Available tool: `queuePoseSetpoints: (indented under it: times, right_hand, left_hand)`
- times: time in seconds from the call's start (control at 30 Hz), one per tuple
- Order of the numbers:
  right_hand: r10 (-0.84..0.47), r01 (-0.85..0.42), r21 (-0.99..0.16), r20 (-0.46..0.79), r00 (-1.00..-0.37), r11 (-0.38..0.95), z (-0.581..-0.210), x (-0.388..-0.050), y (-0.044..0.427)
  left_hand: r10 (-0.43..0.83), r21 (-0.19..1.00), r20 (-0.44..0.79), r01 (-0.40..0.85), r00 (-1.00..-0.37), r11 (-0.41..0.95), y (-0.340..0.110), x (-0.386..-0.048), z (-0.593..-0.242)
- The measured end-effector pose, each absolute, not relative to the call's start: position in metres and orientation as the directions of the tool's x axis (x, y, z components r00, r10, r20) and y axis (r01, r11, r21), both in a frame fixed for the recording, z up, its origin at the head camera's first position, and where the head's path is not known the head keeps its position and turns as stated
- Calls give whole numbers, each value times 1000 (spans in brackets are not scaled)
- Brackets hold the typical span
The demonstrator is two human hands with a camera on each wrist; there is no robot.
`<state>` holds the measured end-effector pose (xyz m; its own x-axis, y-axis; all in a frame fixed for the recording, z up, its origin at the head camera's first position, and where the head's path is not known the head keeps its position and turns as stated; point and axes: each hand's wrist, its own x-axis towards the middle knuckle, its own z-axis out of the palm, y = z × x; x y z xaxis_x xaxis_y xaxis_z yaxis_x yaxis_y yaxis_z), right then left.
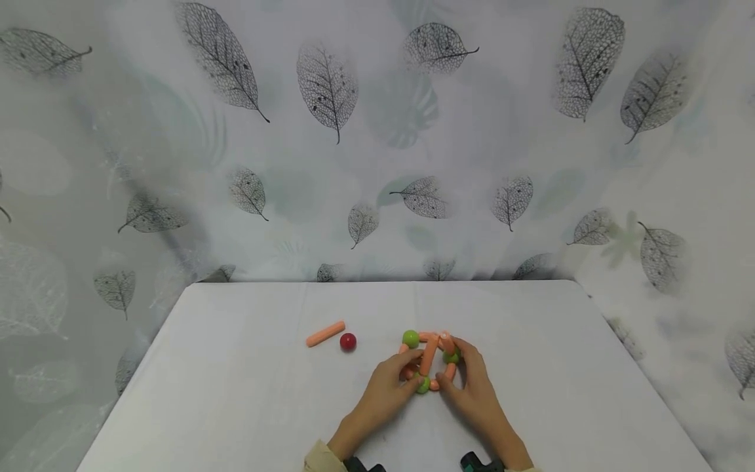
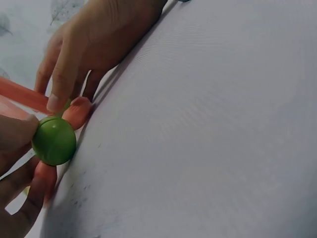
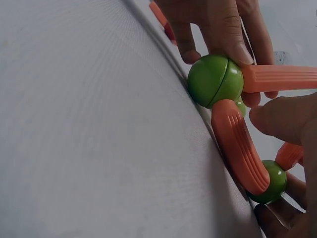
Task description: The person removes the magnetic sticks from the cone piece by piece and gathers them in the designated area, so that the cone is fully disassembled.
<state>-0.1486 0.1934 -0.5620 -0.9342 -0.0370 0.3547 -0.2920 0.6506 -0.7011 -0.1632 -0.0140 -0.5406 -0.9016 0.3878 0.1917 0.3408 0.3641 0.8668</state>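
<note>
Both hands are at a ring-shaped building toy of curved orange rods and green balls. My left hand holds the near green ball, its thumb beside the joint with a straight orange rod. That rod slants upward and meets a second straight rod rising from the right green ball. My right hand curls round the right side of the ring, fingers behind the right ball and thumb near the front curved rod. The back-left green ball is untouched. Fingers hide parts of the ring.
Left of the toy, a red ball and a loose straight orange rod lie on the white table. A leaf-patterned cloth hangs behind the table and along its sides.
</note>
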Motion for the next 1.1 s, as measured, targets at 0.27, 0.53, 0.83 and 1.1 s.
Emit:
queuePoseSetpoints:
  times: [0.27, 0.53, 0.83, 1.1]
  right_hand:
    - [-73, -338, -703, 379, -923, 626, -564, -147, 194]
    - [-91, -379, -711, 409, -908, 592, -565, -147, 192]
    - [-93, -375, -700, 406, -909, 608, -564, -150, 191]
    - [-85, -345, -696, 380, -921, 630, -566, -150, 194]
  left_hand:
    - [362, 864, 248, 374, -899, 337, -13, -163, -545]
    - [366, 847, 262, 394, -893, 356, -15, -164, -546]
    - [371, 827, 302, 435, -878, 357, -17, -166, -541]
    - [367, 777, 352, 487, -861, 399, -16, -164, -544]
